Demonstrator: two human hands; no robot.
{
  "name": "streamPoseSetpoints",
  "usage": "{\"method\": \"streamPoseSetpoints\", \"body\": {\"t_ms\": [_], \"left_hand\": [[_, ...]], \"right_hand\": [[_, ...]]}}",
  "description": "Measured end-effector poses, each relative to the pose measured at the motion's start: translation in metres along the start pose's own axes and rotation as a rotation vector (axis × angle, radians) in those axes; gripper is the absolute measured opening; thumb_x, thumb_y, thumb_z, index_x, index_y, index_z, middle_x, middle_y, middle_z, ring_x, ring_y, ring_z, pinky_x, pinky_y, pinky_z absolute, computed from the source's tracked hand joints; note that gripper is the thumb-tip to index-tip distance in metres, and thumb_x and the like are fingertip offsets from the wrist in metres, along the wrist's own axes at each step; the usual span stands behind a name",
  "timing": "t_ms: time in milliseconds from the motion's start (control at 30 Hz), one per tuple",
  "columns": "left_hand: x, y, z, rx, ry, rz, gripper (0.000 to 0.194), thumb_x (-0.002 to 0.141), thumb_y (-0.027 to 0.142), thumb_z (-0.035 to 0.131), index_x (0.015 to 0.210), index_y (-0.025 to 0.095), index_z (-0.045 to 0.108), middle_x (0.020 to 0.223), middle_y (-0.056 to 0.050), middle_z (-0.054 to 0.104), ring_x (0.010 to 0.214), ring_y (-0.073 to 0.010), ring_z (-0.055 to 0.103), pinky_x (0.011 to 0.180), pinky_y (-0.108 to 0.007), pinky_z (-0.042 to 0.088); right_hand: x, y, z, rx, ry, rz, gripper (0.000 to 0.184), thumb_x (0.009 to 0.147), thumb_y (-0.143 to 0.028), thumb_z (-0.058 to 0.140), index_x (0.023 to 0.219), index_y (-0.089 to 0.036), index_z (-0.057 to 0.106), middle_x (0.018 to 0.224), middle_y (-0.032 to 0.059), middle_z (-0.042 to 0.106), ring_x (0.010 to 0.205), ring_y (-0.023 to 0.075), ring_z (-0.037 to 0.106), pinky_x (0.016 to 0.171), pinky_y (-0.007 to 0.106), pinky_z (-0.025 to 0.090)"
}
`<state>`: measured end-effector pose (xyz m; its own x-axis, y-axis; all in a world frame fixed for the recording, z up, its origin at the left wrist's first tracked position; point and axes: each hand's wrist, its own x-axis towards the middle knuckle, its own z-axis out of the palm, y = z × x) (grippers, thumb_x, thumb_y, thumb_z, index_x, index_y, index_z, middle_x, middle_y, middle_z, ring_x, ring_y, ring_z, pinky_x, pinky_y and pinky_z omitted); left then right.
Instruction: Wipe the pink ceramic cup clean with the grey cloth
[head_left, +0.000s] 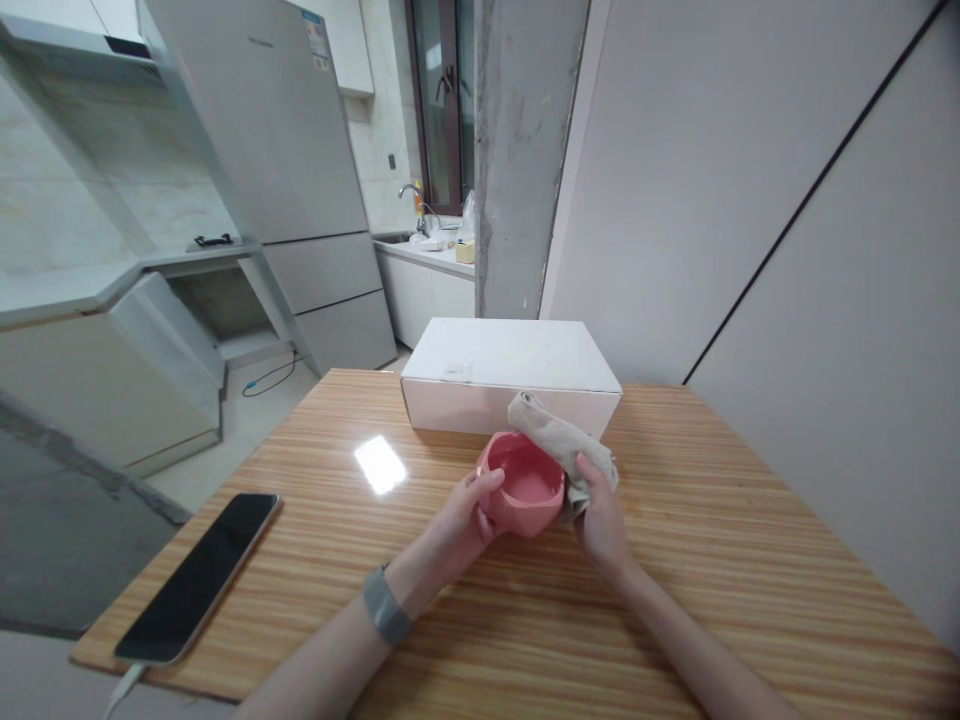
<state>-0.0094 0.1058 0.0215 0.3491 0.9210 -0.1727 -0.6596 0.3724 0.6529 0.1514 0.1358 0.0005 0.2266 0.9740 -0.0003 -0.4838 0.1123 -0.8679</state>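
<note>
A pink bowl (529,480) with faceted sides is tilted so its inside faces me. My left hand (472,515) grips it at the left rim, thumb over the edge and the other fingers underneath, partly hidden. On the other side, my right hand (600,515) is closed on a light grey cloth (559,435), bunched and folded, its upper end sticking out toward the white box. The cloth lies against the bowl's right side. Some of the right fingers are hidden behind cloth and bowl.
A white box (510,355) stands at the table's far side, just behind the bowl. On the left lies a phone (199,580) with a charging cable (127,685). The wooden table (720,560) ends near a wall on the right. Beyond are a fridge (262,120) and a sink (391,238).
</note>
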Motion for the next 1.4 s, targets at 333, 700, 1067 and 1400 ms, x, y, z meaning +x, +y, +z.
{"method": "streamPoseSetpoints", "body": {"t_ms": [333,700,1067,1400], "left_hand": [[-0.003,0.004,-0.002,0.064,-0.010,-0.221,0.043,0.086,0.049,0.059,0.112,0.015,0.068,0.105,-0.008,0.073,0.096,-0.0206,0.066,0.086,-0.029,0.048],[0.008,-0.006,-0.005,-0.047,0.075,-0.022,0.040,0.088,0.044,0.056,0.116,0.017,0.065,0.112,-0.008,0.071,0.096,-0.0213,0.066,0.082,-0.030,0.052],[0.000,-0.004,0.001,0.048,-0.173,-0.190,0.057,0.091,0.055,0.044,0.125,0.013,0.060,0.122,-0.012,0.066,0.113,-0.0250,0.059,0.090,-0.031,0.047],[-0.001,0.018,-0.015,0.247,0.096,-0.137,0.031,0.086,0.034,0.059,0.104,0.010,0.070,0.097,-0.009,0.074,0.092,-0.0231,0.066,0.072,-0.025,0.050]], "right_hand": [[-0.018,-0.024,0.012,-0.013,-0.050,0.107,0.030,0.070,-0.046,0.070,0.087,-0.021,0.074,0.093,0.0012,0.077,0.101,0.0267,0.068,0.092,0.036,0.053],[-0.009,-0.012,0.007,-0.007,-0.068,0.026,0.032,0.075,-0.044,0.069,0.098,-0.023,0.072,0.104,0.0010,0.076,0.114,0.0247,0.062,0.105,0.039,0.042],[-0.005,-0.012,-0.001,0.013,-0.095,0.087,0.029,0.077,-0.046,0.069,0.096,-0.025,0.073,0.105,-0.0015,0.076,0.120,0.0244,0.059,0.108,0.040,0.041],[-0.015,-0.045,0.012,0.079,-0.181,0.398,0.035,0.073,-0.052,0.070,0.089,-0.020,0.074,0.092,0.0070,0.079,0.102,0.0309,0.069,0.087,0.041,0.057]]}}
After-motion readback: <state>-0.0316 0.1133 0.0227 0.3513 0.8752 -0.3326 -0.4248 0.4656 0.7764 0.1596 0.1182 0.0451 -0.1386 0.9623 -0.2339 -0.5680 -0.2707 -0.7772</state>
